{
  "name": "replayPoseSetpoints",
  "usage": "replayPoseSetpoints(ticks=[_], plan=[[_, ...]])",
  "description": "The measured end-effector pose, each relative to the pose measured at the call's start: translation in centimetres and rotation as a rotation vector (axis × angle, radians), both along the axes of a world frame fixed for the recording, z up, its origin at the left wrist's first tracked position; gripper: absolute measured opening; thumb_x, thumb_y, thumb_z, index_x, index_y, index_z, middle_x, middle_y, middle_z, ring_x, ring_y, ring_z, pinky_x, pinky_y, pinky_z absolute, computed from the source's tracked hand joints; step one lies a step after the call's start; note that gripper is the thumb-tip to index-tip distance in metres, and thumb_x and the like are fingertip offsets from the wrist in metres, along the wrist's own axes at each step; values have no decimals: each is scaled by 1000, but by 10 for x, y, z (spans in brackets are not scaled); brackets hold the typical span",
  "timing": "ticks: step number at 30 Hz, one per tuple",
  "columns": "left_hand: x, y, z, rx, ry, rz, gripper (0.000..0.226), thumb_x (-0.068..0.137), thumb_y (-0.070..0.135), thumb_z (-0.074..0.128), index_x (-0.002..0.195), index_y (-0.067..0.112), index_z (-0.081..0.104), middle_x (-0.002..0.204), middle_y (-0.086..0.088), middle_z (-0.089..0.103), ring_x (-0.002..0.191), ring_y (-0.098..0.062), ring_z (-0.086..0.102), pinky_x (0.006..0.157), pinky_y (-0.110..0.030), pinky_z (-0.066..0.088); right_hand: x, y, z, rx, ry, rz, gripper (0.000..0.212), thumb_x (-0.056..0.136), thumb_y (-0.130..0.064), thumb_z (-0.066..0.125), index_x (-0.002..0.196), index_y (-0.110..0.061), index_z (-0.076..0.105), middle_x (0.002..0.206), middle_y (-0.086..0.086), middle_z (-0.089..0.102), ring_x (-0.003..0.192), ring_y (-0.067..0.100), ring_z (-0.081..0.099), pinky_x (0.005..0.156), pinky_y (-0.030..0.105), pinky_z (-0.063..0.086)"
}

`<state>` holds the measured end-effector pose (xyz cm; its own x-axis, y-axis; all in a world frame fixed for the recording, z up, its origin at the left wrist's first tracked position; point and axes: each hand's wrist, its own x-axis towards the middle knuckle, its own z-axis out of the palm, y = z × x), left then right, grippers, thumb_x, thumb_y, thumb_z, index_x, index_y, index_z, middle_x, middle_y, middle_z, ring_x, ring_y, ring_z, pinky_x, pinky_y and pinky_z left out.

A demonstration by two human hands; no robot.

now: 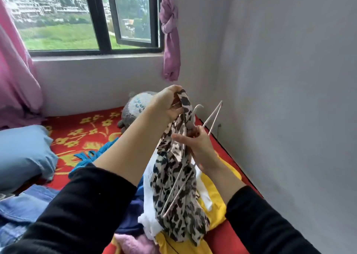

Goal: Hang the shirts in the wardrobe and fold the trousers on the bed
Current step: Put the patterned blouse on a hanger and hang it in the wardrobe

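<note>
Grey walls (pixel 280 79), daylit window (pixel 92 17), pink curtains (pixel 17 79)

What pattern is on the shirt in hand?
The shirt is cream with dark animal-print blotches; head view.

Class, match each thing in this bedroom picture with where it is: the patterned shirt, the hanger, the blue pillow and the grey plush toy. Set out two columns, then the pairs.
Column one
1 patterned shirt
2 hanger
3 blue pillow
4 grey plush toy

Column two
A at the left side of the bed
B gripped in the right hand
C in the far corner, below the window
D top end gripped by the left hand

Pairs: 1-D, 2-B, 3-A, 4-C
</note>
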<state>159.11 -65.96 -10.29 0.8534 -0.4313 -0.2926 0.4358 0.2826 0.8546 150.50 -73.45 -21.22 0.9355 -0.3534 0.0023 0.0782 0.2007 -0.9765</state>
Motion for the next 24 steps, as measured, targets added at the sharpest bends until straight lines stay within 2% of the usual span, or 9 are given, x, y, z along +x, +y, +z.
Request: replayPoseSetpoints(ticks=[3,5,7,9,11,15,18,20,24], plan=[[-1,-4,2,-36,44,18,19,93,13,53,75,7,53,68,-5,51,61,-15,52,43,-21,50,8,8,-3,-104,2,-238,57,59,-27,89,105,-11,59,93,0,71,83,18,69,76,32,57],[0,-2,0,8,34,33,14,91,16,57,80,8,55,69,-5,53,60,-14,53,43,-21,51,9,3,0,-122,-9,-325,22,74,-19,79,89,-11,64,78,2,69,68,17,62,63,31,52],[7,4,-7,118,-45,101,13,87,22,62,79,12,59,68,-3,55,56,-13,52,49,-23,47,8,-11,10,-230,-3,-386,18,86,-19,68,75,-13,56,62,0,55,54,10,47,49,25,41],[14,12,-21,324,-223,253,16,78,33,68,69,20,68,80,-3,63,72,-19,60,72,-28,50,10,-27,26,-301,-40,-443,25,92,-14,59,70,-18,47,57,-2,42,47,7,35,42,21,30],[16,19,-38,554,-441,321,15,78,42,66,74,29,74,108,0,63,111,-23,52,100,-31,41,13,-39,48,-331,-78,-432,27,92,-7,51,70,-19,42,57,-2,33,48,9,29,40,21,25],[9,26,-73,380,-517,58,24,89,39,61,82,20,74,78,-2,64,74,-12,55,65,-19,42,17,-44,86,-381,-103,-311,25,94,-5,47,72,-15,42,60,1,39,51,13,37,46,26,33],[2,30,-97,257,-548,-41,9,82,25,72,83,18,77,81,-2,73,69,-8,62,71,-24,52,18,-46,101,-472,-124,-251,24,93,-4,49,72,-13,43,66,12,51,58,23,50,54,35,45],[-2,28,-115,325,-625,-12,12,71,10,79,75,17,70,73,-2,71,65,-11,63,72,-33,54,19,-44,109,-527,-144,-210,15,93,-4,50,80,-10,45,71,16,52,61,26,50,57,39,44],[2,23,-127,766,-693,41,25,79,28,69,82,12,51,69,1,57,65,-17,54,58,-30,40,20,-42,131,-502,-204,-196,15,94,-9,50,79,-10,48,74,19,54,62,30,55,61,44,49]])
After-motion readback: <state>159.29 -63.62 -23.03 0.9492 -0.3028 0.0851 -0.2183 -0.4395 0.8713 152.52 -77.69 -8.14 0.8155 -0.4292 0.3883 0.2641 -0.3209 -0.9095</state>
